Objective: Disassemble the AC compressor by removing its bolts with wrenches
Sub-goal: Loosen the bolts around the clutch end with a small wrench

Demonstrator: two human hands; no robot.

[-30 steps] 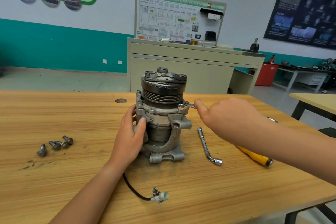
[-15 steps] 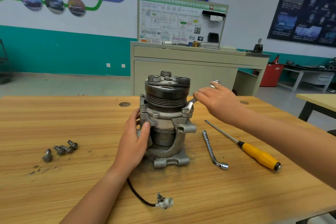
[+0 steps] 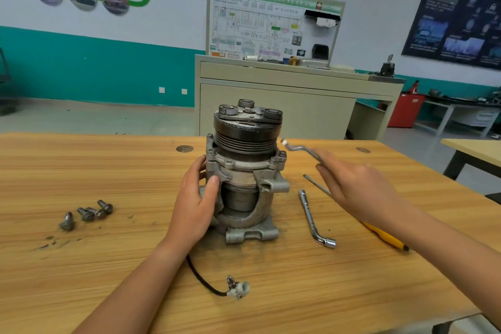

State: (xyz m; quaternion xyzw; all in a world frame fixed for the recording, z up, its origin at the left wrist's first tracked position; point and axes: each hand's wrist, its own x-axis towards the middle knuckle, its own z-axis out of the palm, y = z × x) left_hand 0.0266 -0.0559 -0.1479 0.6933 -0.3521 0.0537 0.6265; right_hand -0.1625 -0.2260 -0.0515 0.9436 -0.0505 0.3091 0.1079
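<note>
The AC compressor [image 3: 245, 171] stands upright on the wooden table [image 3: 108, 266], pulley end up. My left hand [image 3: 196, 199] grips its left side, thumb on the front of the housing. My right hand [image 3: 352, 187] holds a bent silver wrench [image 3: 296, 148] in the air to the right of the compressor; the wrench head is off the flange bolt [image 3: 282, 154] and a little above it. Several loose bolts [image 3: 92, 213] lie on the table to the left.
An L-shaped socket wrench [image 3: 311, 218] lies right of the compressor. A yellow-handled screwdriver [image 3: 385, 238] lies partly under my right forearm. The compressor's black cable and white plug [image 3: 238, 287] trail toward me. A beige cabinet [image 3: 271, 106] stands behind the table.
My right hand has lifted the wrench off the flange bolt and drawn it back to the right. My left hand has stayed on the compressor.
</note>
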